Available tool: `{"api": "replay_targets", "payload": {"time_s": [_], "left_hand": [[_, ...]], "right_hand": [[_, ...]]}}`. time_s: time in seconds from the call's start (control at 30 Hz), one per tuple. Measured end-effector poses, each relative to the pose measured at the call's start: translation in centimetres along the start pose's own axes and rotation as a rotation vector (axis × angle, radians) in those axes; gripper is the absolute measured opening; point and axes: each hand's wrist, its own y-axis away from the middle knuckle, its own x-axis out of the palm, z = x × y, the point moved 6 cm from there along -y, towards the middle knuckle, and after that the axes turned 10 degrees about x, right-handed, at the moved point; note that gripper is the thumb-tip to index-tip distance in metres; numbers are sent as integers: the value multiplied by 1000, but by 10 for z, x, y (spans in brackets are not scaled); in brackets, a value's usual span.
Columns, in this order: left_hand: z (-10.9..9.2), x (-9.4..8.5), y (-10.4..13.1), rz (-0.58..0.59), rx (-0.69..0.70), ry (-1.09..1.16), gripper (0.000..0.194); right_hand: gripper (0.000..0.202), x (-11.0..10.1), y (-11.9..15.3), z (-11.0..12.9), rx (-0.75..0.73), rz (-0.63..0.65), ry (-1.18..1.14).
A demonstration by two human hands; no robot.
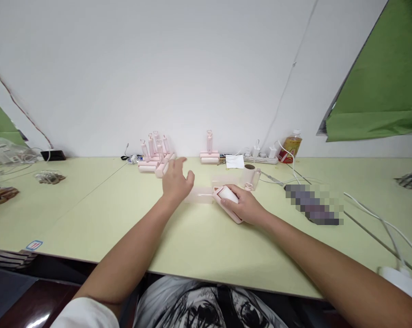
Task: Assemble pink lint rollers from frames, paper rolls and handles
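pale pink plastic all over this one. the right hand [245, 206] is wrapped around a pink holder [231, 215] near the middle of the counter [192, 243], with a white roll [228, 194] sitting in it. the left hand [176, 180] is apart from it, fingers spread, nothing in its grasp that i can see. it's right by a cluster of pink rollers [147, 167], can't tell if it's touching them.

handling-wise, i'd guess the holder is light and stiff, kinda slick outside, and the shell might crack if you squeeze hard. i'd take it by the long sides and go easy on the roll, which looks softer and easy to mark.

shapes: there's a see-through pinkish cover [200, 196] just beside the holder, thin and glossy. a fat spare roll [248, 176] stands on end, its brown core probably cardboard. slim upright tubes [151, 146] with loopy tops rise from the cluster. counter's smooth, pale yellow-green.
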Motion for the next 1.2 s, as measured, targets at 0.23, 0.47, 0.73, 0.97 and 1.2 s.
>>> {"api": "replay_targets", "payload": {"time_s": [0.23,0.47,0.73,0.97,1.2], "left_hand": [[59,22,-7,202,-285,-14,80],[56,23,-13,101,-90,-25,39],[74,61,-4,183,-130,183,32],[80,87,3,427,-67,129,48],[93,94,2,473,-88,176,23]], "right_hand": [[43,-1,1,-1,9,-20,-6],[42,1,2,1,-18,9,-15],[42,3,2,2,-39,23,-16],[42,3,2,4,-38,32,-20],[41,1,2,5,-48,59,20]]}}
